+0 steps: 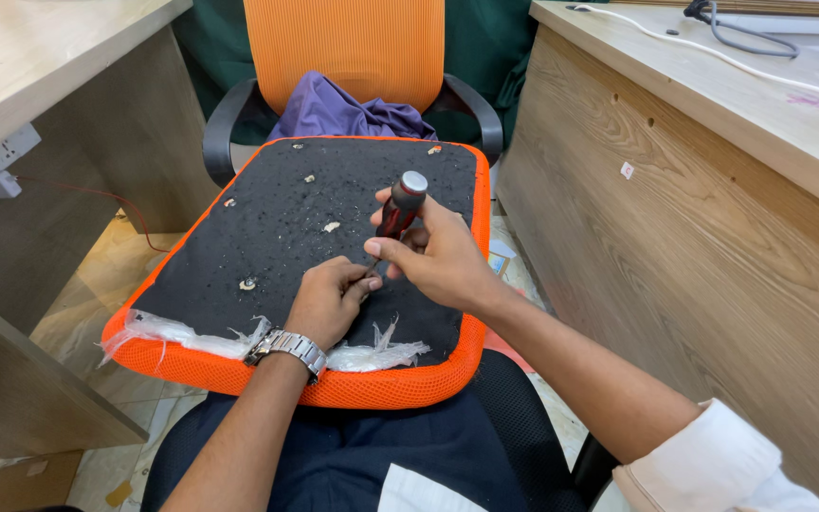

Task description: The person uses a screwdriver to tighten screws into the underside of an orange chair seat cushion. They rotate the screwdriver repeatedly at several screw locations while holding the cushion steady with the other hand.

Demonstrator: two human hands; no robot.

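An office: wooden desks (pixel 713 142) on both sides, an orange mesh chair (pixel 343 47), cables (pixel 713 57) on top.

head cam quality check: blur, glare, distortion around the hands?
Head view: even, soft light; right hand and screwdriver sharp, no motion blur. Slight shine on the wristwatch and the screwdriver's cap. Wide-angle bend shows in the desk edges. Tool tip hidden behind the left hand.

Single head cam, looks steeply down, close over lap.
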